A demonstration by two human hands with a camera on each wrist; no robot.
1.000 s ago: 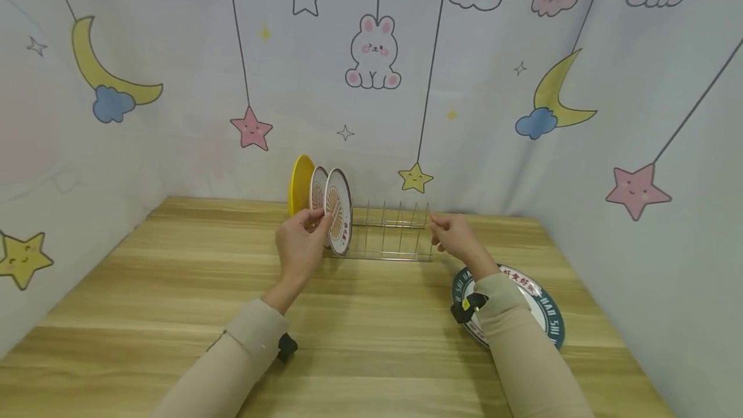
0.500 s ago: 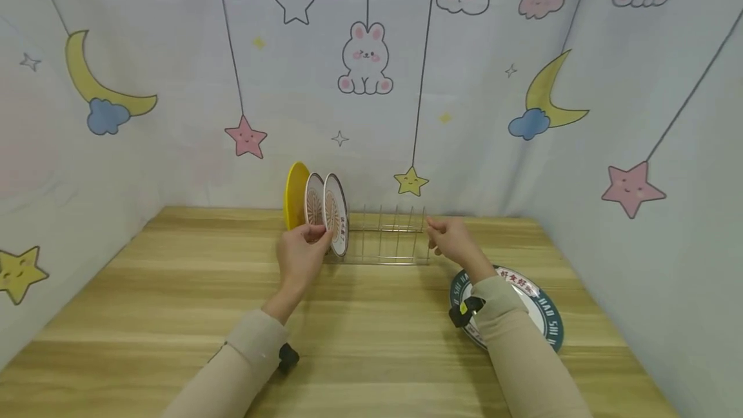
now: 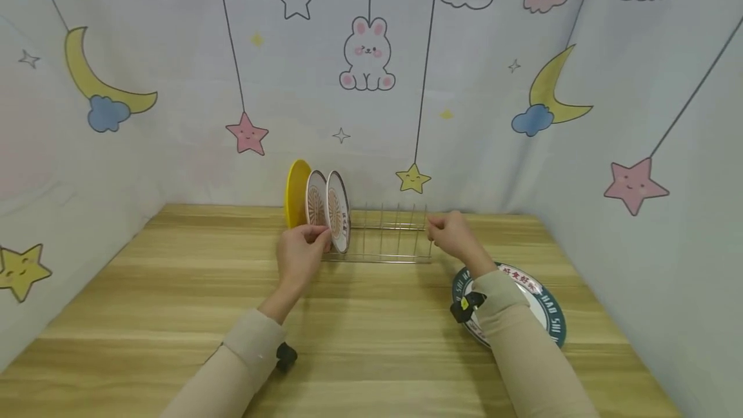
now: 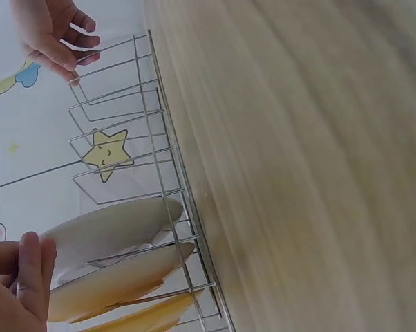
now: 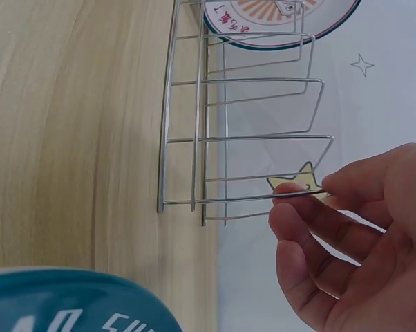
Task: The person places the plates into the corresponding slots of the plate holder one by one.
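Note:
Three plates stand upright at the left end of a wire rack: a yellow plate, then two white plates with orange ray patterns. My left hand is at the near edge of the rightmost white plate, thumb and finger pinching its rim; in the left wrist view the fingertips meet that rim. With its thumb and index finger, my right hand pinches the end wire of the rack, the other fingers curled below. The slots between the plates and the right hand hold nothing.
A large plate with a dark teal lettered rim lies on the wooden table under my right forearm, partly hidden by the sleeve. Behind the rack hangs a white curtain with printed stars, moons and rabbits.
My left hand has slid a little lower along the front edge of the rightmost white plate. The right hand stays on the rack's end. The head view has shifted slightly.

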